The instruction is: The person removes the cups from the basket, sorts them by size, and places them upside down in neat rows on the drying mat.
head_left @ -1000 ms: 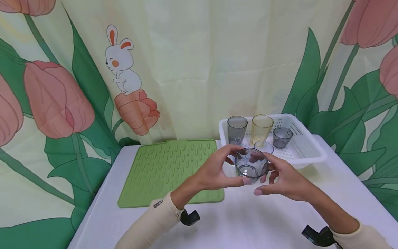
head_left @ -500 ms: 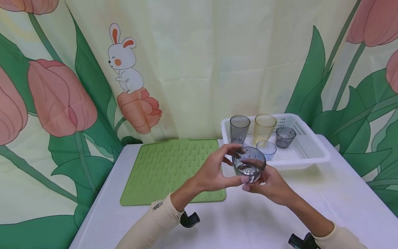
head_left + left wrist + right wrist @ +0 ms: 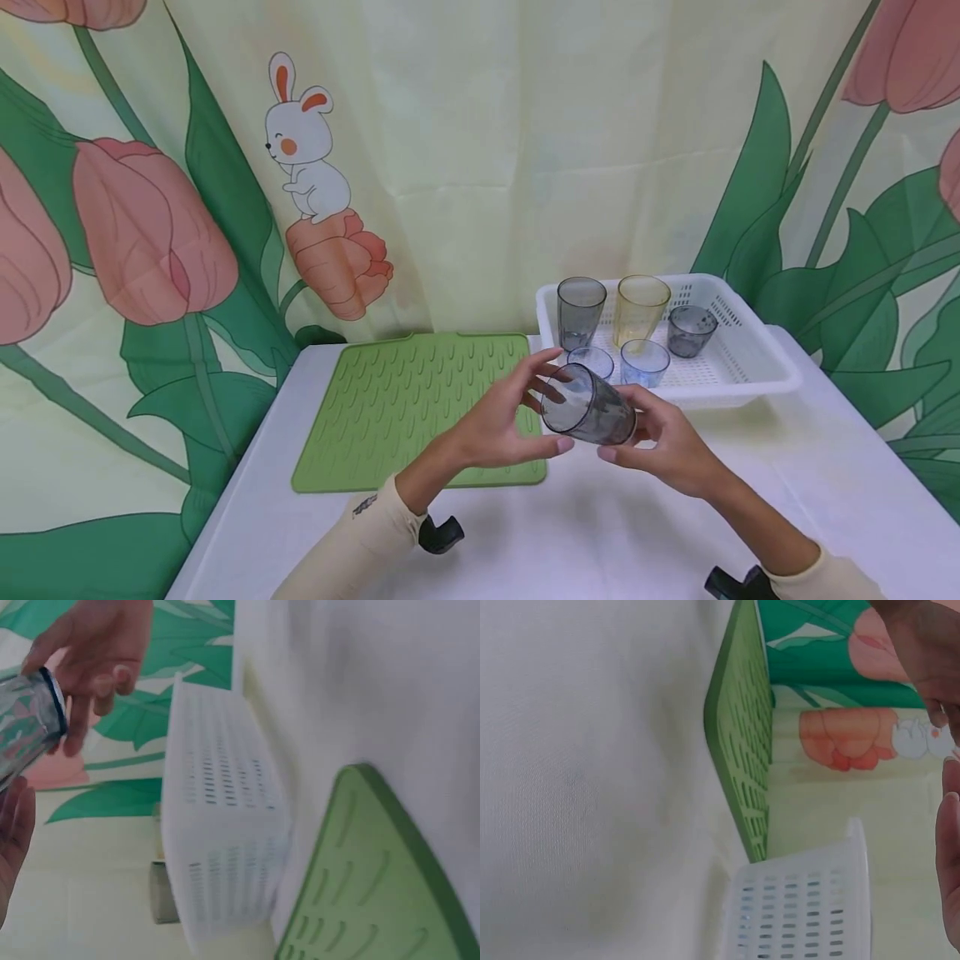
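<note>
A grey tinted glass tumbler [image 3: 603,410] is held up in front of the basket, tipped on its side with its mouth to the left. My right hand [image 3: 678,446] grips the tumbler at its base, thumb below and fingers behind. At the mouth end, my left hand [image 3: 487,425] has its fingers spread and fairly straight right at the rim, with the thumb just under it. The left wrist view shows the tumbler [image 3: 26,716] at the left edge, its dark base between the right thumb and fingers. Only the hands' edges show in the right wrist view.
Behind the hands stands a white perforated plastic basket [image 3: 750,367] holding several glasses, among them a tall grey glass [image 3: 581,312], a yellow glass [image 3: 641,308] and a short grey glass [image 3: 691,332]. To the left a green ridged drying mat [image 3: 412,408] lies on the white-covered table [image 3: 525,550].
The tumbler has turned from mouth up to lying sideways, mouth to the left. My right hand came in to its base; my left hand moved slightly left, its thumb coming off the wall.
</note>
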The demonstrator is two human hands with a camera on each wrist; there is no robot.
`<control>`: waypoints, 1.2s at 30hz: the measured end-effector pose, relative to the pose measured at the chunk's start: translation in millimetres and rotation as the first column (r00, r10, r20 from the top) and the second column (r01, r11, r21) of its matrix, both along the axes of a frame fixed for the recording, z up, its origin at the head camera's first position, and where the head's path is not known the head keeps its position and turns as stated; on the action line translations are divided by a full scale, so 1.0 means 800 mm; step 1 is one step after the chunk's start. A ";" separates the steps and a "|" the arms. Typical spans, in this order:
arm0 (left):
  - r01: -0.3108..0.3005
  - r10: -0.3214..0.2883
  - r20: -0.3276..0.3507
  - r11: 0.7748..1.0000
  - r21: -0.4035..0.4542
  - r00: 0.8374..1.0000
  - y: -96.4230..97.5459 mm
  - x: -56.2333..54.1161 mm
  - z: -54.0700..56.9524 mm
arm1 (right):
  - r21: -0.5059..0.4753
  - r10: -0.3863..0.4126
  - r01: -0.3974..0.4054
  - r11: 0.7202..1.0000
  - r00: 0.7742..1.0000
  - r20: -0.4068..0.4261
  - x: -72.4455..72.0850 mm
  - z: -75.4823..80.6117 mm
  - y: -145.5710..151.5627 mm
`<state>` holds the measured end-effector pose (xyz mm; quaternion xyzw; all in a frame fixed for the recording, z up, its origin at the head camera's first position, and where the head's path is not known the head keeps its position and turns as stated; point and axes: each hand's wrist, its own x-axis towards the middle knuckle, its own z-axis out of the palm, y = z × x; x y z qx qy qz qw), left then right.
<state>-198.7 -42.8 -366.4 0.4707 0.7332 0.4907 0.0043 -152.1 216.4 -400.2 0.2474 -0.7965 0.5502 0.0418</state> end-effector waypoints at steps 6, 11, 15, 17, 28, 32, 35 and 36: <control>-0.013 0.016 0.044 0.998 -0.054 0.999 -0.009 0.003 -0.019 | -0.027 0.011 -0.012 1.000 1.000 -0.023 0.001 0.002 0.004; -0.049 0.053 0.078 0.997 -0.060 0.996 -0.015 0.005 -0.031 | -0.045 0.021 -0.021 0.999 1.000 -0.015 0.000 0.004 0.003; -0.038 0.042 0.095 0.998 -0.040 0.995 -0.017 0.006 -0.039 | -0.071 0.023 -0.024 0.997 1.000 -0.022 0.000 0.004 0.002; -0.036 0.039 0.096 0.999 -0.031 0.995 -0.018 0.006 -0.042 | -0.086 0.024 -0.026 0.996 0.999 -0.026 -0.001 0.004 0.001; -0.098 0.100 0.076 0.995 -0.030 0.992 -0.028 0.007 -0.061 | -0.159 0.084 -0.087 0.983 0.996 -0.027 -0.011 0.009 -0.022; -0.128 0.133 0.105 0.990 -0.056 0.985 -0.036 0.011 -0.064 | -0.191 0.131 -0.128 0.973 0.991 0.003 -0.016 0.009 -0.033; -0.154 0.163 0.121 0.985 -0.077 0.979 -0.043 0.013 -0.067 | -0.204 0.148 -0.139 0.969 0.988 0.033 -0.022 0.009 -0.042; -0.166 0.176 0.124 0.982 -0.087 0.977 -0.045 0.014 -0.068 | -0.204 0.151 -0.139 0.969 0.987 0.046 -0.025 0.009 -0.045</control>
